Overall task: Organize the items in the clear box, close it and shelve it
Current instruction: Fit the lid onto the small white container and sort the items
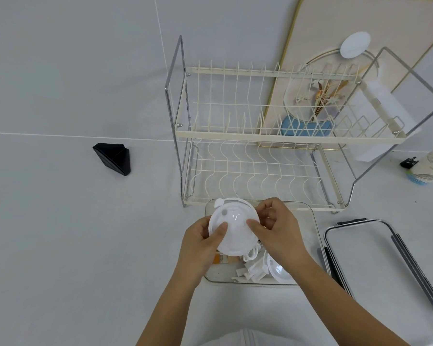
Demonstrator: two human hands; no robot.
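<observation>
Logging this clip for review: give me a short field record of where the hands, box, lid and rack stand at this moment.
held item: round white disc, above the box
left hand: grips the disc's left edge, thumb on top
right hand: grips the disc's right edge
clear box: open, in front of the rack, with a white cable and small white pieces inside
lid: off, lying flat to the right of the box
rack: two tiers, both without the box
task stage: organizing; box not closed or shelved

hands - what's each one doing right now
Left hand: holding the round white disc.
Right hand: holding the same disc.
</observation>
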